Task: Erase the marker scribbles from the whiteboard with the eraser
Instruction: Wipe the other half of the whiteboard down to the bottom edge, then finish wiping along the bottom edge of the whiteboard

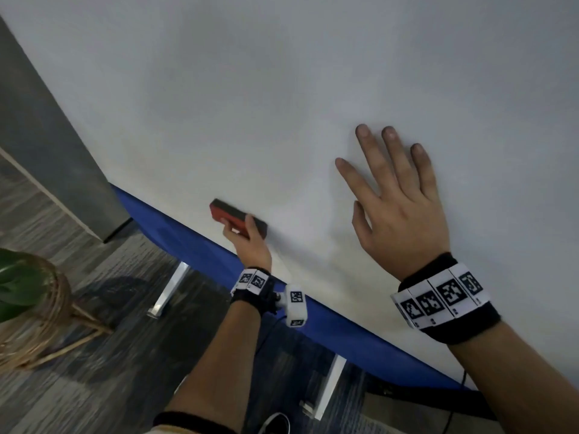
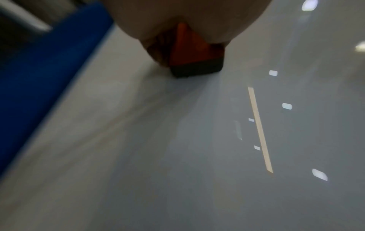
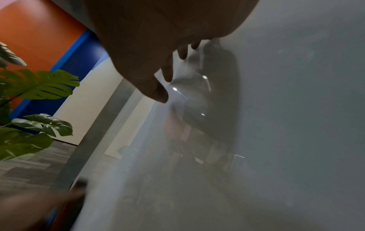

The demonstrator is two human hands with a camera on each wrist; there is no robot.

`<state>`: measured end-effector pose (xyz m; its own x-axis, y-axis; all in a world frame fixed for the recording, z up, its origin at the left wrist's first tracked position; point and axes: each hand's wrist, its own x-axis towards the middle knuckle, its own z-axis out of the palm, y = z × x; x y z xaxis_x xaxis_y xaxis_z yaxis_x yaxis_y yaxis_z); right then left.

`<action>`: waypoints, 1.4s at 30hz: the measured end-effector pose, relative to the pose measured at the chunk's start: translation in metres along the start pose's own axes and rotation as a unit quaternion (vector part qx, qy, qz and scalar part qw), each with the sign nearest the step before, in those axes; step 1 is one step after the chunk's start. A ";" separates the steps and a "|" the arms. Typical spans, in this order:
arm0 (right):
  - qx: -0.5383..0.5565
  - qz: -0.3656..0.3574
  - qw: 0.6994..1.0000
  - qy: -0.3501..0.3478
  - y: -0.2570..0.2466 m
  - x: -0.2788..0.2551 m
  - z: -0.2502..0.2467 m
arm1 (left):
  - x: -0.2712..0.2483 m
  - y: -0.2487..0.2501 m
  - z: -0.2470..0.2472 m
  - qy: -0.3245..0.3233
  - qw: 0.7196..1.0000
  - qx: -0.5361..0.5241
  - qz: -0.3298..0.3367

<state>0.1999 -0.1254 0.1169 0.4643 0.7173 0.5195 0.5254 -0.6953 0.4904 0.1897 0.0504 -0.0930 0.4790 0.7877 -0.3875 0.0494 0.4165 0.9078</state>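
L wrist view blurred; left hand [image 2: 187, 20] hides most of eraser [image 2: 195, 57].

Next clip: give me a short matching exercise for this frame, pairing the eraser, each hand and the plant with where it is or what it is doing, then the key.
Things:
1. eraser
2. left hand
3. right hand
4. plant

States:
A. spread flat on the whiteboard, fingers straight
B. standing in a wicker basket on the floor
C. red-backed, dark pad against the whiteboard near its blue lower edge
D. gripping the eraser

Pairs: 1-C, 2-D, 3-A, 4-B
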 end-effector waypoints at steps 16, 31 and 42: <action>-0.045 -0.009 0.999 0.002 0.014 -0.056 0.018 | -0.040 -0.093 0.021 -0.012 0.994 0.083 0.068; -0.020 -0.035 0.999 -0.037 0.027 -0.098 0.027 | -0.054 -0.132 0.033 0.009 0.988 0.081 -0.131; 0.012 -0.011 0.997 -0.076 0.018 -0.101 0.018 | -0.093 -0.186 0.033 -0.080 0.961 0.086 -0.249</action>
<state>0.1751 -0.2094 0.0606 0.5550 0.7317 0.3957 0.5528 -0.6799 0.4818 0.1651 -0.1150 -0.2202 0.4869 0.4245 -0.7634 0.4443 0.6321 0.6349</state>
